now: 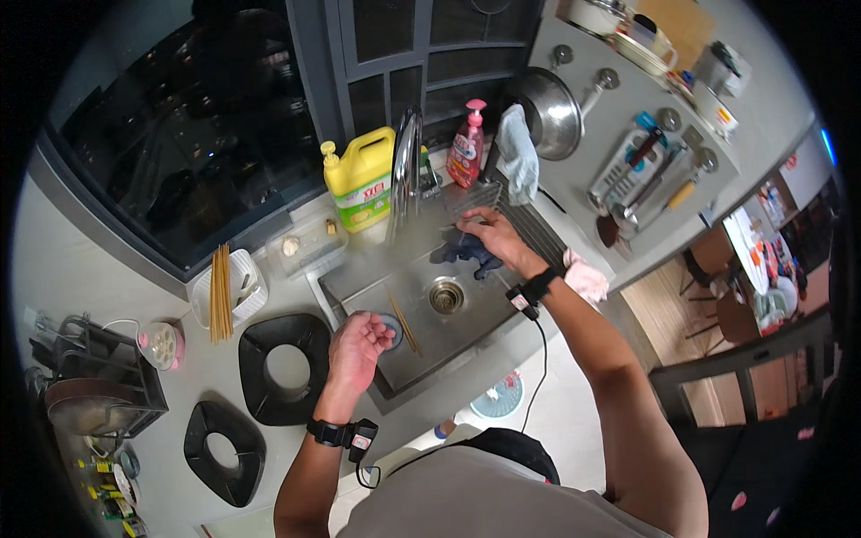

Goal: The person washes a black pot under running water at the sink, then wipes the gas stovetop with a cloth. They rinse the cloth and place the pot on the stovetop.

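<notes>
My left hand (pixel 360 346) hangs over the left rim of the steel sink (pixel 397 370), palm up, its fingers loosely curled around nothing that I can see. Just beyond its fingertips lie a small blue-grey round dish (pixel 393 341) and a pair of wooden chopsticks (pixel 405 324) in the basin. At the sink's far right side, my right hand (pixel 498 239) is over a crumpled dark cloth (pixel 464 254); whether its fingers grip the fabric is not clear. Between the two hands is the drain (pixel 446 296). A chrome faucet (pixel 405 161) rises behind the basin.
A yellow detergent jug (pixel 363 181) and a pink pump bottle (pixel 466 148) stand behind the sink. Pale blue cloth (pixel 518 155) hangs at the right, near a steel bowl (pixel 555 114). Black burner surrounds (pixel 255 390) and a white basket (pixel 259 302) holding chopsticks sit left.
</notes>
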Motion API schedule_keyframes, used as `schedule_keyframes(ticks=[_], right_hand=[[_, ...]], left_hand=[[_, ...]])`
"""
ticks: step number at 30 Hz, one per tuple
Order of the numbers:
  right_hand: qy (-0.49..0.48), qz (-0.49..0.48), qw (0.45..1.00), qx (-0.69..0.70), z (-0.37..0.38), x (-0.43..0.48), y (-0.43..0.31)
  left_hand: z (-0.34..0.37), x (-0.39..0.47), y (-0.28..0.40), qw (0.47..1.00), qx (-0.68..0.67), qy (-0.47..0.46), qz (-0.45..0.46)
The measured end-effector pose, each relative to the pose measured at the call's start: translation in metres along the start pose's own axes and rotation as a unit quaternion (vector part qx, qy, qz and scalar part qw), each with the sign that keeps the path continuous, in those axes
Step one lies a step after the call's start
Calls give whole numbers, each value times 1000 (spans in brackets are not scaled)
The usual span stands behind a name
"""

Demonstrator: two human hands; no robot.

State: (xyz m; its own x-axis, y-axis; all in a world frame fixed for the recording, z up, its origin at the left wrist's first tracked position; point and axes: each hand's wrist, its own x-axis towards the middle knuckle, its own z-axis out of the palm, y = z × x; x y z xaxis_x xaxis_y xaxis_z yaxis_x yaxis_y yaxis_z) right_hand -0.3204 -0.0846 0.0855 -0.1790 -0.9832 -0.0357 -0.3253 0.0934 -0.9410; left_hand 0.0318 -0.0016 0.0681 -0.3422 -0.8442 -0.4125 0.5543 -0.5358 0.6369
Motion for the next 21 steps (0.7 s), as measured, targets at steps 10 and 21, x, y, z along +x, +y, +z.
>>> schedule_keyframes(ticks=[10, 21], right_hand=[[-53, -339, 819, -461, 41, 231, 66], [6, -415, 803, -427, 22, 276, 109]], left_hand=[[36, 99, -26, 996, 34, 80, -26], [57, 151, -28, 997, -41, 56, -41]])
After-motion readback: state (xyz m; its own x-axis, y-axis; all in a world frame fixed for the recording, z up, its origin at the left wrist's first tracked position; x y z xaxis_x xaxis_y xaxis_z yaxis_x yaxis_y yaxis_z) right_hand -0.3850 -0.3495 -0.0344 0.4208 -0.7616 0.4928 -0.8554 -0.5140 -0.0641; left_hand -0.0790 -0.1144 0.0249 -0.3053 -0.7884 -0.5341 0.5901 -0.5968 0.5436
